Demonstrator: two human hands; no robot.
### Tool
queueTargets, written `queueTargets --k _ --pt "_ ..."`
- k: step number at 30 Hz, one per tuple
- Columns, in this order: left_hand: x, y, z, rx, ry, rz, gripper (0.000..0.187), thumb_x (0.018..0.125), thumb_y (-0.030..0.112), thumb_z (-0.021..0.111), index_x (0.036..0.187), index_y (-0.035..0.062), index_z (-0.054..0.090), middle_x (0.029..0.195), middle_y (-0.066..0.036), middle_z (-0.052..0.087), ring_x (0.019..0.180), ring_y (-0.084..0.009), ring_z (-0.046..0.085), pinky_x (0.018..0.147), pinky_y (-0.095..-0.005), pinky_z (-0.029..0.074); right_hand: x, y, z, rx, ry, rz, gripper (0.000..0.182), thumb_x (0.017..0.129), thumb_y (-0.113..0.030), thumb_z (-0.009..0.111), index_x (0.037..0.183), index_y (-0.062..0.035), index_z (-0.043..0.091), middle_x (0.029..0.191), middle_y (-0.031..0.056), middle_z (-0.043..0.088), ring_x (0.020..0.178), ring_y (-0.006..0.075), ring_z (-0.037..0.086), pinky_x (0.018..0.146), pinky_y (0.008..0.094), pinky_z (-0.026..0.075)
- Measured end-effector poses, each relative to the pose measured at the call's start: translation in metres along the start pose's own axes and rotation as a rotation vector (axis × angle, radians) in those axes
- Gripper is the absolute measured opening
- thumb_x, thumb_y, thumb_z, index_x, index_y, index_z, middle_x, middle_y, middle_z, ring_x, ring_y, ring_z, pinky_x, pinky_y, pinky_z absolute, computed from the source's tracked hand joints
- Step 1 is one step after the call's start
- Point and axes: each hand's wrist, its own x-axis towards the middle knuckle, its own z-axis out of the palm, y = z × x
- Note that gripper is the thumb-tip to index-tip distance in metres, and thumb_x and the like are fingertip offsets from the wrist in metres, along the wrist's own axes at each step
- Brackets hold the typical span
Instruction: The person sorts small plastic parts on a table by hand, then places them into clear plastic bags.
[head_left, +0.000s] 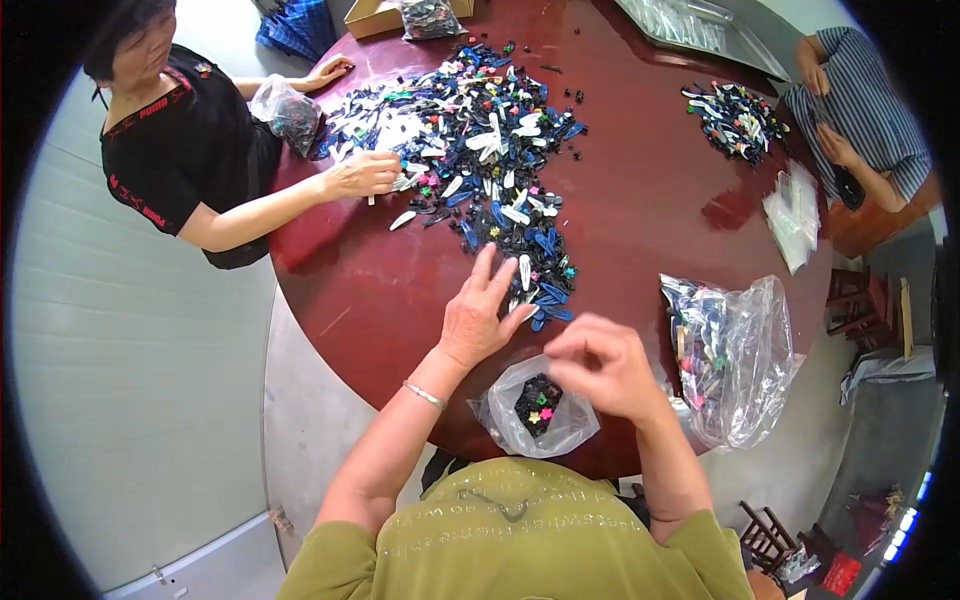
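Note:
My left hand (pixel 478 318) reaches over the near end of a large pile of hair clips (pixel 490 145), fingers spread and fingertips at the clips. White, blue and black snap clips lie there among small black and coloured pieces. My right hand (pixel 608 368) is curled in a pinch above the right rim of an open clear plastic bag (pixel 572 425). Its fingertips are blurred, and I cannot make out what they hold. Inside the bag are small black claw clips (pixel 530 398) with a few pink, yellow and green flower-shaped ones.
A filled plastic bag of clips (pixel 705 345) lies at the right. Across the table (pixel 640 190), a co-worker's hand (pixel 365 175) touches the pile. Another person sits near a smaller pile (pixel 737 122), flat clear bags (pixel 793 218) and a metal tray (pixel 740 50).

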Motion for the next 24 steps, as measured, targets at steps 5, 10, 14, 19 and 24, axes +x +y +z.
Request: queueTargets --k 5,10,14,19,24 --pt "-0.003 0.004 0.007 0.148 -0.090 0.046 0.056 0.073 0.028 0.079 0.123 0.0108 0.062 0.134 -0.020 0.050 0.095 -0.0326 0.059 0.081 -0.0385 0.052 0.021 0.072 0.008 -0.395 0.375 0.107 0.018 0.079 -0.010 0.074 0.096 -0.0052 0.069 0.085 0.0061 0.062 0.062 0.0150 0.059 0.058 0.0287 0.048" --pt "-0.016 -0.007 0.013 0.106 -0.002 0.051 0.053 0.073 0.020 0.078 0.122 0.0093 0.062 0.132 -0.020 0.052 0.093 -0.0323 0.059 0.081 -0.0388 0.052 0.047 0.081 0.016 -0.664 0.359 0.028 0.023 0.082 -0.019 0.071 0.101 -0.0083 0.068 0.094 0.0073 0.059 0.075 0.0253 0.064 0.065 0.0381 0.052" --pt "-0.023 -0.010 0.014 0.070 0.022 0.056 0.054 0.072 0.016 0.079 0.122 0.0073 0.062 0.131 -0.022 0.052 0.096 -0.0333 0.059 0.084 -0.0403 0.050 0.057 0.095 0.019 -0.785 0.265 0.117 0.021 0.082 -0.021 0.070 0.100 -0.0106 0.068 0.096 0.0074 0.059 0.084 0.0288 0.064 0.069 0.0415 0.053" --pt "-0.024 -0.008 0.011 0.030 0.005 0.013 0.055 0.071 0.015 0.079 0.122 0.0043 0.060 0.132 -0.024 0.050 0.100 -0.0370 0.057 0.087 -0.0423 0.049 0.056 0.092 0.027 -0.684 0.185 0.019 0.018 0.082 -0.016 0.069 0.098 -0.0106 0.067 0.095 0.0069 0.060 0.084 0.0297 0.065 0.069 0.0419 0.053" --pt "-0.020 -0.007 0.009 0.040 -0.020 0.015 0.061 0.072 0.018 0.079 0.126 0.0023 0.056 0.133 -0.026 0.049 0.100 -0.0375 0.057 0.088 -0.0423 0.049 0.050 0.092 0.025 -0.672 0.179 -0.010 0.017 0.081 -0.014 0.069 0.098 -0.0112 0.067 0.095 0.0067 0.060 0.083 0.0298 0.065 0.069 0.0418 0.053"
